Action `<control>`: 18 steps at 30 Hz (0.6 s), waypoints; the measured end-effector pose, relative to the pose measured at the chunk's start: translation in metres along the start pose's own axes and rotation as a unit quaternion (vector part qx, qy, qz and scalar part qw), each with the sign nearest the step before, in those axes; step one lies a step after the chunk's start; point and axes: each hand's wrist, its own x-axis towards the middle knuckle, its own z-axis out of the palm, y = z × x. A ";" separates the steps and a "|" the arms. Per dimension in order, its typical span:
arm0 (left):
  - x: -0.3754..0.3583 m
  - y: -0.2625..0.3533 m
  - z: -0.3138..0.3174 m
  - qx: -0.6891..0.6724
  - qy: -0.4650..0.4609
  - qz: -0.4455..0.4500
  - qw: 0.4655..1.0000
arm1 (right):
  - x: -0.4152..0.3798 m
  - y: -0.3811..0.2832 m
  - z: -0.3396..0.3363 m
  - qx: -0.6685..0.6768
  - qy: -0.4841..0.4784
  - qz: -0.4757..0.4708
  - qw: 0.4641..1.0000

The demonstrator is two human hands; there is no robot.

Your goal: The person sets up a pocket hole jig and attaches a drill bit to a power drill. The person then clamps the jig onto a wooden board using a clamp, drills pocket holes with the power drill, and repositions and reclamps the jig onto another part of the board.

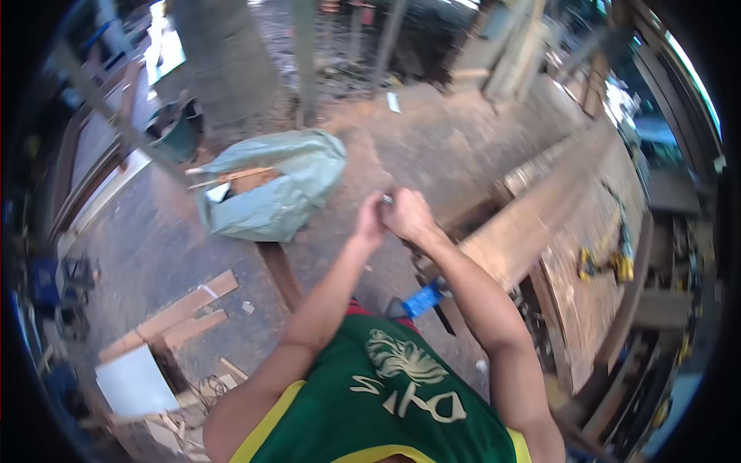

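Observation:
My left hand [372, 214] and my right hand [409, 214] meet in front of my body, fingers curled in. A small greyish thing [387, 199] shows between them, too small and blurred to name. Right of my hands lies a long wooden beam [517, 231] on a workbench. Below my right forearm is a blue object [421, 301], partly hidden by the arm. An open grey-green plastic sack [309, 181] with wood scraps and shavings stands on the floor ahead to the left.
On the bench at right lies a yellow power tool [622, 266]. Wood offcuts [174, 316] and a white board [137, 383] lie on the floor at left. A dark green bucket [176, 139] and a thick post [224, 62] stand behind. Planks [509, 54] lean at the back.

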 end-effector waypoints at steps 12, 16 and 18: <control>0.051 -0.040 0.003 -0.260 -0.026 0.015 0.965 | 0.009 -0.050 0.033 -0.023 0.153 0.127 0.980; 0.064 -0.052 0.007 -0.248 0.001 0.008 0.969 | 0.013 -0.039 0.036 0.009 0.159 0.122 0.980; 0.072 -0.055 0.009 -0.187 0.097 0.025 0.977 | 0.012 -0.039 0.036 0.022 0.166 0.101 0.981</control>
